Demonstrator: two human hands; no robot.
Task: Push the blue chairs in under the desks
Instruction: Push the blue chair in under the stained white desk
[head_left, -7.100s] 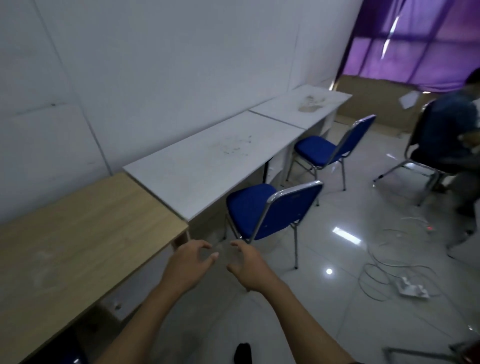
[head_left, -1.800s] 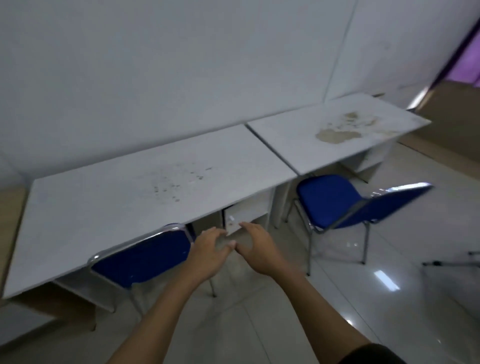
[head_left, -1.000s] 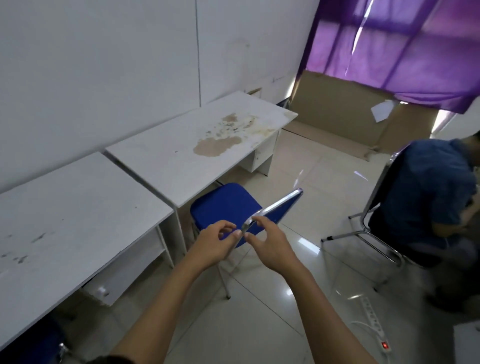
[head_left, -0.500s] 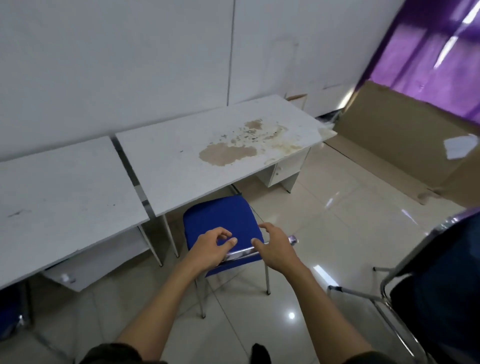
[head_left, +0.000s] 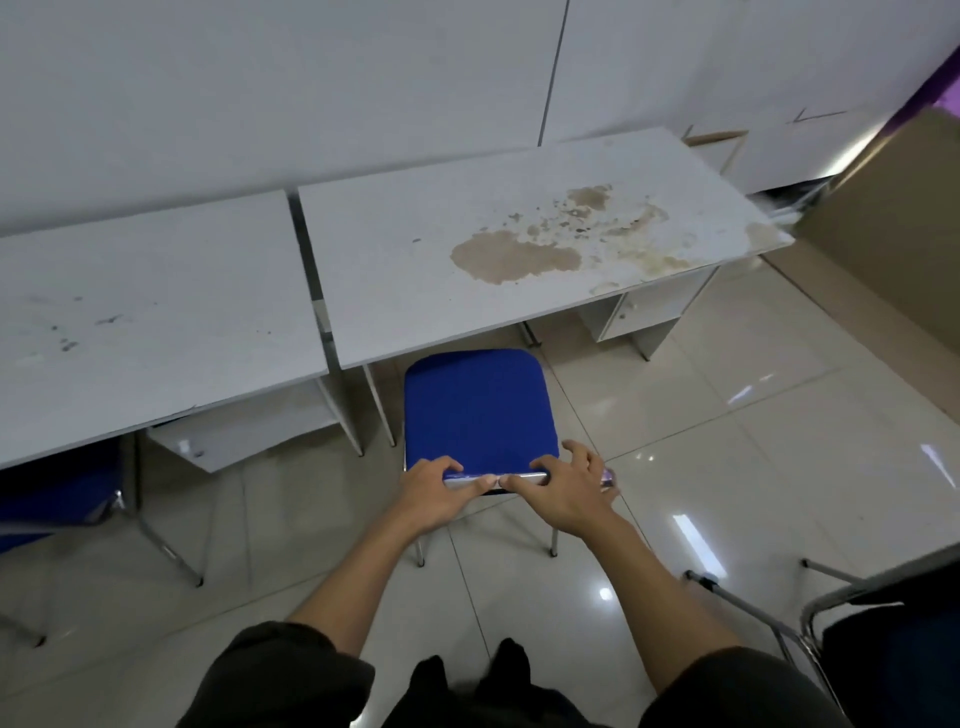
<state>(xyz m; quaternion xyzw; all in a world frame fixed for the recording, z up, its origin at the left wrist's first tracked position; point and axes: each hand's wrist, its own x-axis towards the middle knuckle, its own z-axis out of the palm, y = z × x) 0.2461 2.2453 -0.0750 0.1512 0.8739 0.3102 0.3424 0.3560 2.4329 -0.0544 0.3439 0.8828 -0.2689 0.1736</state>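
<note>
A blue chair (head_left: 478, 410) with a chrome frame stands in front of the stained white desk (head_left: 415, 280), its seat's front edge just under the desk's front edge. My left hand (head_left: 434, 491) and my right hand (head_left: 563, 486) both grip the chrome top rail of its backrest, thumbs nearly touching. Another blue chair (head_left: 57, 499) sits tucked under the left white desk (head_left: 145, 322); only its back shows.
The desks stand against a white wall. A drawer unit (head_left: 636, 312) hangs under the stained desk's right end. A dark chair with chrome legs (head_left: 841, 618) stands close at my right. Brown cardboard (head_left: 883, 218) leans at the far right. The floor is glossy tile.
I have stepped squarely behind the chair with both hands staying on its backrest rail. The chair now faces the stained desk straight on, and its seat has moved closer to the desk edge.
</note>
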